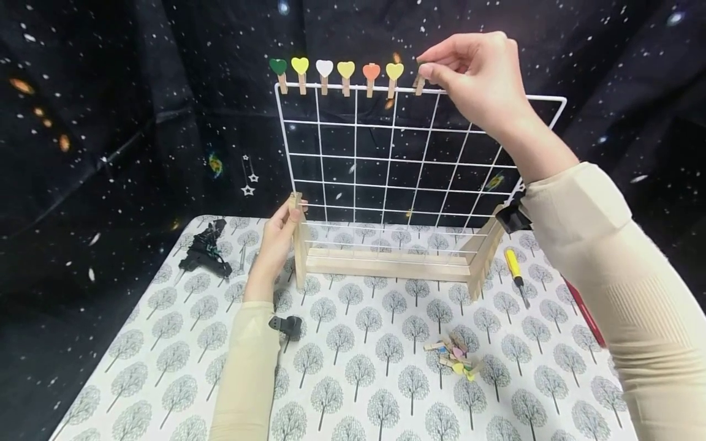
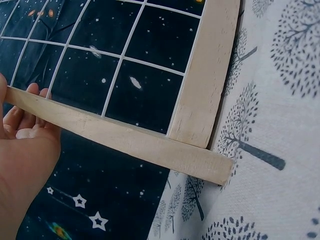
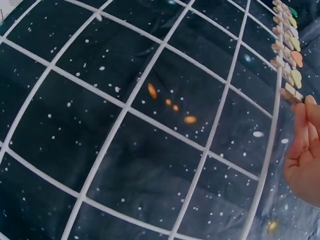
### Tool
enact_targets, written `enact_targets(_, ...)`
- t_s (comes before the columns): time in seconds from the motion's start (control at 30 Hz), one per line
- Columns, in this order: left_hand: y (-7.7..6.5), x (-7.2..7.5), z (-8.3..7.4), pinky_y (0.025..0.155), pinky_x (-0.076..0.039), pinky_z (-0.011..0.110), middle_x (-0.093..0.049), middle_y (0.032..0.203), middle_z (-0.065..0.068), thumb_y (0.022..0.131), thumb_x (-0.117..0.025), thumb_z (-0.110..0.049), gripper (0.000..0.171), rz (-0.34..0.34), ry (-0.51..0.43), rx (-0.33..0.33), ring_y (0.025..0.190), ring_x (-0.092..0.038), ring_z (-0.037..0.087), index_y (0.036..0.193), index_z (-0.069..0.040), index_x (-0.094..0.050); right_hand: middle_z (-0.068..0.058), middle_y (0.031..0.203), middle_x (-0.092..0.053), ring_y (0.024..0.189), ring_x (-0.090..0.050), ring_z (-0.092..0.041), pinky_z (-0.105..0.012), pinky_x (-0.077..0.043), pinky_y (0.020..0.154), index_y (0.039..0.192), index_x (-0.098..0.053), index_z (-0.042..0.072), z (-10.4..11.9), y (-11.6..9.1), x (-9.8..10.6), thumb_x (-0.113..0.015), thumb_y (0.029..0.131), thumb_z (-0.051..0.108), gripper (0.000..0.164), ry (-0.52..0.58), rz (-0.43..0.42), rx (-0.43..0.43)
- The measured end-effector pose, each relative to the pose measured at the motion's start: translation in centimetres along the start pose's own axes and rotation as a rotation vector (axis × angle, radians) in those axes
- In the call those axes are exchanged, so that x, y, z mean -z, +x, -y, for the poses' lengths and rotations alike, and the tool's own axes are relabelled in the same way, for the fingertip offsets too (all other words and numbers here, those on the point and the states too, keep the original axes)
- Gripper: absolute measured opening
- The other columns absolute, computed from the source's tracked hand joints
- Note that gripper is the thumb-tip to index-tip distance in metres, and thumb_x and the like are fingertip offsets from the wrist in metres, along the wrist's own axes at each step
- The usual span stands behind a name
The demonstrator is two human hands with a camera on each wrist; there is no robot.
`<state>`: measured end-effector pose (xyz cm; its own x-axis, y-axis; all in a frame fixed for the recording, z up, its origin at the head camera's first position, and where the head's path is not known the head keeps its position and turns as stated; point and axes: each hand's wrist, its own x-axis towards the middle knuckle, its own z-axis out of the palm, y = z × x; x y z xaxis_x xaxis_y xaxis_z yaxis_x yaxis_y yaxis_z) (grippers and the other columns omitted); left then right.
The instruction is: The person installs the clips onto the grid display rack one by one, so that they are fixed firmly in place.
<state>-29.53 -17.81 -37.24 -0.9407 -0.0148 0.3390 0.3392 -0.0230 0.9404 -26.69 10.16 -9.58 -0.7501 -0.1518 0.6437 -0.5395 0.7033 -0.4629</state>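
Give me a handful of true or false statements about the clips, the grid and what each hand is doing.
1. The right hand pinches a clip at the top wire of the white grid. True.
2. The left hand lies flat on the table. False: it holds the left post of the wooden stand.
3. Six heart clips already sit on the top wire left of the right hand. True.
4. The spare clips lie in a bowl. False: they lie in a loose pile on the tree-print tablecloth.
5. The yellow-handled screwdriver lies left of the stand. False: it lies to its right.
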Motion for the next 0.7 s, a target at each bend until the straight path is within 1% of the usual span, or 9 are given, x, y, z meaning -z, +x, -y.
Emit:
enact_targets(0.03, 0.1, 0.1, 0.2, 0.101, -0.031, 0.031, -0.048, 0.126, 0.008, 0.086, -0.043, -0.043, 0.047, -0.003, -0.003, -0.003, 0.117, -0.043, 0.013, 0.128, -0.023, -0.042, 0.015, 0.065, -0.061, 0.055, -0.050, -0.004, -0.019, -0.033, 0.049, 0.092, -0.069, 0.015, 0.1, 0.1, 0.0, -0.065, 0.077, 0.032, 0.023, -0.012, 0.006, -0.006)
enact_targets(0.13, 0.2, 0.1, 0.1, 0.101, -0.031, 0.031, -0.049, 0.124, 0.007, 0.086, -0.043, -0.042, 0.047, -0.005, -0.005, -0.007, 0.116, -0.043, 0.014, 0.128, -0.020, -0.043, 0.016, 0.064, -0.059, 0.054, -0.049, -0.004, -0.020, -0.031, 0.048, 0.094, -0.069, 0.016, 0.3, 0.3, -0.1, -0.063, 0.078, 0.034, 0.025, -0.071, 0.022, -0.014)
enact_targets(0.2, 0.1, 0.1, -0.1, 0.101, -0.031, 0.031, -0.049, 0.124, 0.007, 0.087, -0.043, -0.041, 0.047, -0.006, -0.006, -0.002, 0.117, -0.043, 0.015, 0.128, -0.018, -0.043, 0.015, 0.066, -0.059, 0.054, -0.047, -0.004, -0.020, -0.030, 0.048, 0.095, -0.068, 0.017, 0.3, 0.4, -0.1, -0.061, 0.079, 0.036, 0.026, -0.116, 0.029, -0.016)
enact_targets(0.3, -0.3, -0.1, -0.8, 0.102, -0.031, 0.032, -0.048, 0.126, 0.010, 0.088, -0.043, -0.037, 0.047, 0.005, -0.003, 0.007, 0.118, -0.042, 0.017, 0.130, -0.016, -0.040, 0.012, 0.070, -0.061, 0.055, -0.048, -0.003, -0.021, -0.029, 0.048, 0.097, -0.068, 0.017, 0.2, 0.3, -0.3, -0.059, 0.080, 0.036, 0.027, -0.151, 0.052, -0.031)
enact_targets(0.43, -0.8, -0.4, -1.7, 0.102, -0.030, 0.034, -0.045, 0.127, 0.013, 0.090, -0.041, -0.034, 0.044, 0.016, 0.007, 0.001, 0.119, -0.041, 0.019, 0.130, -0.016, -0.040, 0.008, 0.074, -0.063, 0.057, -0.050, -0.003, -0.020, -0.031, 0.050, 0.100, -0.067, 0.017, 0.0, 0.1, -0.5, -0.058, 0.082, 0.034, 0.026, -0.163, 0.066, -0.029)
enact_targets(0.5, -0.9, -0.4, -1.9, 0.102, -0.030, 0.033, -0.046, 0.127, 0.012, 0.090, -0.040, -0.034, 0.043, 0.017, 0.012, -0.005, 0.119, -0.041, 0.018, 0.130, -0.016, -0.040, 0.007, 0.074, -0.063, 0.058, -0.050, -0.003, -0.019, -0.032, 0.051, 0.100, -0.067, 0.018, 0.0, 0.0, -0.6, -0.057, 0.082, 0.034, 0.026, -0.167, 0.061, -0.023)
enact_targets(0.6, -0.9, -0.4, -2.1, 0.102, -0.031, 0.033, -0.046, 0.126, 0.011, 0.090, -0.040, -0.034, 0.043, 0.016, 0.017, -0.007, 0.118, -0.041, 0.018, 0.129, -0.016, -0.041, 0.005, 0.074, -0.063, 0.059, -0.050, -0.004, -0.018, -0.034, 0.051, 0.102, -0.066, 0.017, 0.0, -0.1, -0.7, -0.056, 0.083, 0.034, 0.027, -0.157, 0.051, -0.011)
enact_targets(0.7, -0.8, -0.4, -1.9, 0.102, -0.031, 0.033, -0.047, 0.126, 0.010, 0.090, -0.040, -0.036, 0.044, 0.016, 0.017, -0.001, 0.118, -0.041, 0.018, 0.129, -0.017, -0.041, 0.003, 0.077, -0.063, 0.060, -0.050, -0.004, -0.018, -0.034, 0.051, 0.105, -0.065, 0.017, 0.0, -0.1, -0.8, -0.054, 0.084, 0.036, 0.030, -0.150, 0.057, -0.011)
